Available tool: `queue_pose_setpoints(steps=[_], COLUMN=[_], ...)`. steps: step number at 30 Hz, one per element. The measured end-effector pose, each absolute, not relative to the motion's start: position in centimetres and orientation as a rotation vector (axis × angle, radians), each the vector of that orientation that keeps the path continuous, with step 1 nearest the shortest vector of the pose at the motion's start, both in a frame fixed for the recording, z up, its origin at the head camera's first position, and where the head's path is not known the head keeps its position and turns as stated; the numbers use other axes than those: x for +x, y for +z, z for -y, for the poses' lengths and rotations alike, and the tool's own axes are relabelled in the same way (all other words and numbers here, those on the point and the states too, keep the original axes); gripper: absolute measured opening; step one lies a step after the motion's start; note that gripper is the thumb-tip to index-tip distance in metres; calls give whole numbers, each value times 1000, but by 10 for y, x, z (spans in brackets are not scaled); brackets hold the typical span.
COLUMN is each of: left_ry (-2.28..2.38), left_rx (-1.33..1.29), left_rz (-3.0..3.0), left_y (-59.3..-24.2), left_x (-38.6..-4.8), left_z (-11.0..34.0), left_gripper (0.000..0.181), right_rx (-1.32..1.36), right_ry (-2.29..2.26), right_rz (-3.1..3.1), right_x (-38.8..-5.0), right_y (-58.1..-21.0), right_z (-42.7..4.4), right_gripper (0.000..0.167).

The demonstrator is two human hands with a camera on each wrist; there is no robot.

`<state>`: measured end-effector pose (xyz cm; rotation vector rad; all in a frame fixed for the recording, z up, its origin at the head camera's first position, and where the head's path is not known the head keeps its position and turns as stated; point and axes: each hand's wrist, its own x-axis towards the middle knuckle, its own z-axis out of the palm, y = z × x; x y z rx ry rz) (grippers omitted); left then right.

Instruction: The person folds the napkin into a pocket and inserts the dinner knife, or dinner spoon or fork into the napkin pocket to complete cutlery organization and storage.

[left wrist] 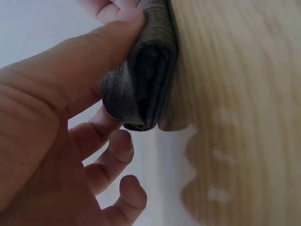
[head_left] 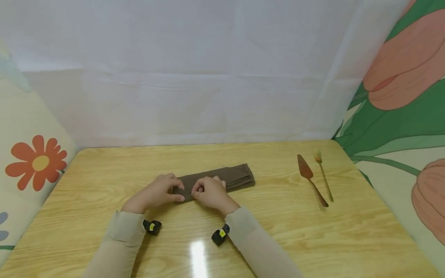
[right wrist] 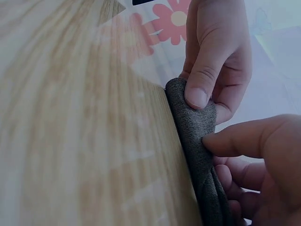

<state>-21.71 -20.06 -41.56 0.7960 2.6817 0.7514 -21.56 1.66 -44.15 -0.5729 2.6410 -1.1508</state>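
Soft, muted light falls evenly around me, leaving a white glare (head_left: 198,256) on the counter (head_left: 306,235) between the sleeves (head_left: 118,241), with faint shadows beside them. Both wrist views look cooler; wood grain blurs, and the folded brown cloth (left wrist: 154,61) is nearly black at its end.

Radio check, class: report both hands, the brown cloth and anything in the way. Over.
Left hand pinches folded brown cloth at left end. Right hand grips nearer middle. Cake server and fork apart, off right, not obstructing.

A cake server (head_left: 305,169) lies just beside a fork (head_left: 324,175) on the wooden table (head_left: 278,227)
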Motion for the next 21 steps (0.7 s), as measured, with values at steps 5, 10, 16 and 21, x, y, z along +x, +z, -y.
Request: queue_pose_setpoints(steps=[5,10,16,21], left_ry=[664,591,566,594], left_rx=[832,864,859,906], left_rz=[-2730,-2775,-2796,-2810], left_y=[-412,-407,-409,-412], left_x=[-216,-215,-213,-213], left_z=[199,196,199,202], left_gripper=[15,13,21,18], right_rx=[-568,-563,-573,-578], right_ry=[-1156,-1155,-1172,-1190], right_rz=[-2627,-2637,-2634,-2613], right_x=[-215,-215,-213,-212], right_y=[-440,-440,-440,-439], right_z=[-16,-17,-17,-18], right_gripper=[11,11,11,8])
